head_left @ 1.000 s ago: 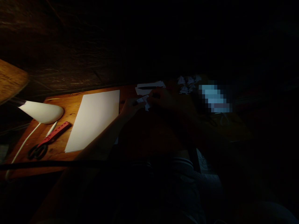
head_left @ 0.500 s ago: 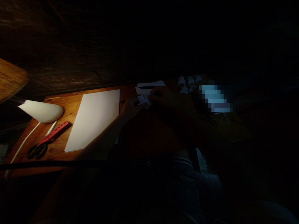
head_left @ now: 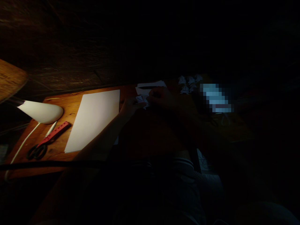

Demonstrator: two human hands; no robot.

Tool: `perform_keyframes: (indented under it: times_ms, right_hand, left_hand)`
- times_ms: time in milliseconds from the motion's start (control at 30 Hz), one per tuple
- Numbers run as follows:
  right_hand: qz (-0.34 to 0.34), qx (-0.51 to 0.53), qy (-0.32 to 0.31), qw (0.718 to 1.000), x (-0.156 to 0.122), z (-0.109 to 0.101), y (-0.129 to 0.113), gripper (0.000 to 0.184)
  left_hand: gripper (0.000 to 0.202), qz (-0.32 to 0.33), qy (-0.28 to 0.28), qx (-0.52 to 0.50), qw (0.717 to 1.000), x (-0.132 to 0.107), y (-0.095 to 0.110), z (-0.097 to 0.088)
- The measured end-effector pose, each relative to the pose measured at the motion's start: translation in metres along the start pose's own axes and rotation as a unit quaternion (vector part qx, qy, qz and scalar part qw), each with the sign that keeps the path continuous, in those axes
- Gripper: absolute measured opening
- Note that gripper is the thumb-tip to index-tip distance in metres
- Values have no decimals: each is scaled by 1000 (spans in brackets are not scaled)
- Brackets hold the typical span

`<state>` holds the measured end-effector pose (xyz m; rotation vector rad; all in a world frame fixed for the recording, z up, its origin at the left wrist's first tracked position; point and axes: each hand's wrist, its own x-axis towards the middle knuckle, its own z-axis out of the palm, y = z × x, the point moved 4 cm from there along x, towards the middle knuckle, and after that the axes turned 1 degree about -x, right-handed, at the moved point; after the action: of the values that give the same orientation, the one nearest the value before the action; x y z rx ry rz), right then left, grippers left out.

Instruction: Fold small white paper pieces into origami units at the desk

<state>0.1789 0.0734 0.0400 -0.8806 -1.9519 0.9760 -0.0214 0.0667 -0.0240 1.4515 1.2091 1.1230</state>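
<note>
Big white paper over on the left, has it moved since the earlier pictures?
No. Judged against the white lamp base, the big white paper shows the same gap and slant, with no visible shift either way.

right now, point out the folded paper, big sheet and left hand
Folded paper [head_left: 142, 99]: head view, middle of its visible part.
Big sheet [head_left: 93, 119]: head view, middle of its surface.
Left hand [head_left: 130, 105]: head view, middle of the hand.

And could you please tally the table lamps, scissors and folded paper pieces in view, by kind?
White table lamp: 1
Black-handled scissors: 1
Folded paper pieces on the table: 5 that I can make out in the dim light
Folded paper piece between the left hand and right hand: 1
Total: 8
</note>
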Motion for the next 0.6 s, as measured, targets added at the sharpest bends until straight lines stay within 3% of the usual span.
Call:
perform_keyframes:
  times_ms: [233,433,600]
  right_hand:
    - [25,32,7,999,-2,-1,-1,27]
    - [50,38,-31,998,-4,-1,-3,37]
    - [43,14,-44,998,-4,-1,-2,41]
  left_hand:
    - [30,-2,-7,0,1000,-3,3,2]
    - [29,-1,-41,11,999,-10,19,6]
    - [23,-4,-34,31,999,-13,26,6]
